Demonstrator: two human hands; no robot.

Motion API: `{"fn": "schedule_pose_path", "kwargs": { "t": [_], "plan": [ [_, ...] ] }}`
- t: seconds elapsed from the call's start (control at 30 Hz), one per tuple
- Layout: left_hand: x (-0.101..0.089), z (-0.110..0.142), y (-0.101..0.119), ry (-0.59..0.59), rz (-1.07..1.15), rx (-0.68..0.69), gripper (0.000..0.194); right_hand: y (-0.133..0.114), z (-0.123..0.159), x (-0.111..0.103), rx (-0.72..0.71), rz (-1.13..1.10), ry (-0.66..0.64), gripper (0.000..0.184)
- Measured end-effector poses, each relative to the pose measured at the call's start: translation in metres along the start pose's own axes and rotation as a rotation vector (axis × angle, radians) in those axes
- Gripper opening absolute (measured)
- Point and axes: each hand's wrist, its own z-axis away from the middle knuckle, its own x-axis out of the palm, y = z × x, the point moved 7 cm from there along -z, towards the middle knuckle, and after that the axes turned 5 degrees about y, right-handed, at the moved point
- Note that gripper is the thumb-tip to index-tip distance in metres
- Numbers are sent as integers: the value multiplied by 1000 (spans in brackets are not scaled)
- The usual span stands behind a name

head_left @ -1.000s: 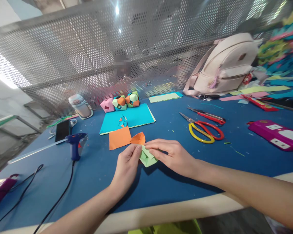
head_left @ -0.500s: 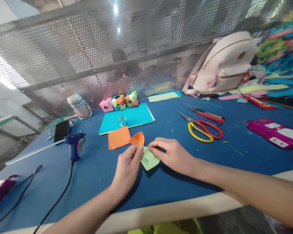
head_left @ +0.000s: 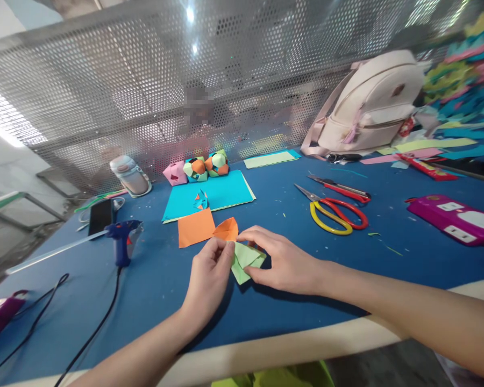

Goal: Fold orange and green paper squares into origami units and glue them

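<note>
A piece of light green paper point(head_left: 247, 262), folded with creased flaps, is between my hands above the blue table. My left hand point(head_left: 207, 274) pinches its left corner between thumb and bent fingers. Around its right part, my right hand point(head_left: 286, 263) has the forefinger at the upper edge and the thumb on the lower right; the fingers partly cover the paper. Just beyond it lies a folded orange paper point(head_left: 227, 229), beside a flat orange square point(head_left: 196, 228). Behind these, a small blue-and-orange folded piece point(head_left: 200, 200) rests on blue sheets point(head_left: 229, 188).
Scissors point(head_left: 333, 216) and a red-handled cutter point(head_left: 347, 191) lie to the right, near a purple case point(head_left: 454, 220). On the left are a corded glue gun point(head_left: 123, 242), a phone point(head_left: 101, 216) and a bottle point(head_left: 129, 176). Folded paper balls point(head_left: 196, 169) and a backpack point(head_left: 373, 107) stand behind.
My right thumb has moved down along the green paper and the fingers have spread wider. A flap of the paper now lies folded across it. My left hand stays nearly in place.
</note>
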Motion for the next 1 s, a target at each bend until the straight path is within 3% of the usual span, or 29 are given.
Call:
{"fn": "schedule_pose_path", "kwargs": {
  "t": [0.27, 0.43, 0.57, 0.73, 0.83, 1.0],
  "plan": [
    [-2, -2, -5, 40, 64, -6, 30, -1, 0, -6, -40, 12, 74, 33],
    [-4, -1, -7, 64, 81, -35, 27, 18, -1, 1, 227, -219, 3, 33],
    [-1, -1, -5, 29, 156, -41, 21, 32, -3, 0, 352, -403, 94, 25],
    [0, -1, -3, 4, 82, 0, 22, 48, -2, -1, 597, -605, 195, 18],
    [1, 0, -7, -10, 99, -5, 23, 49, -1, 1, 639, -645, 177, 7],
    [2, 0, -7, -13, 107, -6, 24, 49, 0, 0, 654, -691, 206, 9]
  ]
}}
